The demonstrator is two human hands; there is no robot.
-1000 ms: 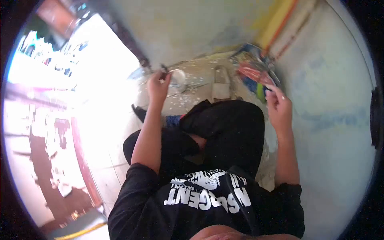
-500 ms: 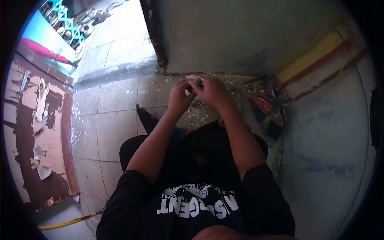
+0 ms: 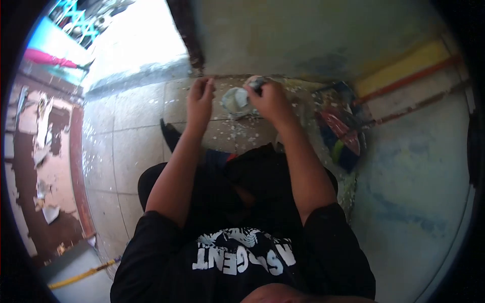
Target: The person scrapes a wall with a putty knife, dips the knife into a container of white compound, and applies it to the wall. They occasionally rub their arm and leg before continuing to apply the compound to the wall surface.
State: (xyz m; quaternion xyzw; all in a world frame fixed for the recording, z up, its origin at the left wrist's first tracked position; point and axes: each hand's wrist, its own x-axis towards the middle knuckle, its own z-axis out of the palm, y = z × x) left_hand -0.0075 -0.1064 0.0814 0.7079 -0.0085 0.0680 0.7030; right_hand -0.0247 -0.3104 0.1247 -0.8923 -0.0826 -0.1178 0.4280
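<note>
Near the wall's foot my right hand (image 3: 267, 97) is closed around a small dark object (image 3: 258, 84), with something pale at its far side. My left hand (image 3: 201, 98) is raised to the left, apart from the right one, its thumb and fingers pinched together; what they hold, if anything, is too small to make out. Between the two hands a round, whitish container (image 3: 235, 101) stands on the tiled floor, partly covered by my right fingers. White flecks lie scattered around it.
A bundle of dark and red cloth (image 3: 341, 134) lies at the right by the wall. A dark slipper (image 3: 171, 135) is left of my leg. Peeling boards (image 3: 50, 166) stand at the left, above a yellow pole (image 3: 83, 276). A pink umbrella (image 3: 50, 59) is at upper left.
My hands were together and have come apart. The left moved left and away from the right, which still holds the dark object. The round container between them now shows.
</note>
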